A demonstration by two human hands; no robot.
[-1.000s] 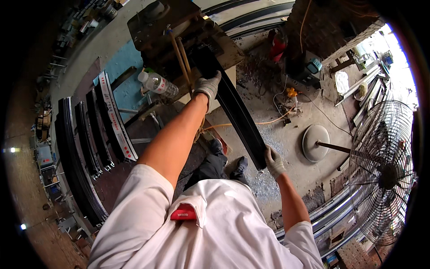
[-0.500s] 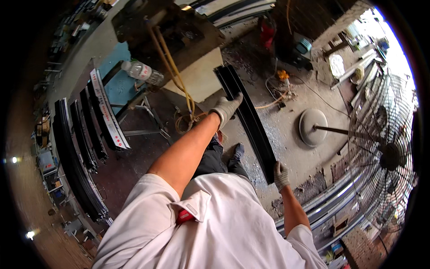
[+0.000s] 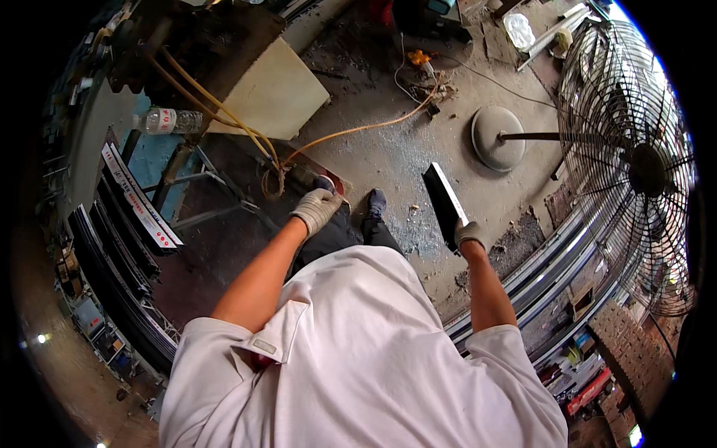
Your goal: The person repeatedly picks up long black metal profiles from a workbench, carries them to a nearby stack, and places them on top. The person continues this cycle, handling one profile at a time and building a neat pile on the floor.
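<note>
A long black metal profile [image 3: 443, 203] with a pale strip along one edge points away from me at the right. My right hand [image 3: 470, 234], in a grey-white knit glove, grips its near end. Seen nearly end-on, the profile looks short. My left hand [image 3: 318, 210], gloved the same way, hangs in front of my left leg, apart from the profile. Its fingers are curled together with nothing visible in them.
More black profiles [image 3: 123, 284] lie on a rack at the left, one with a white printed strip [image 3: 138, 196]. A water bottle [image 3: 170, 121] lies near yellow hoses [image 3: 213, 104]. A large caged fan [image 3: 635, 164] with a round base [image 3: 498, 139] stands right. An orange hose [image 3: 366, 128] crosses the floor.
My left hand has let go of the black profile and moved down and left. The profile has swung in my right hand and now shows its pale edge. My view has shifted.
</note>
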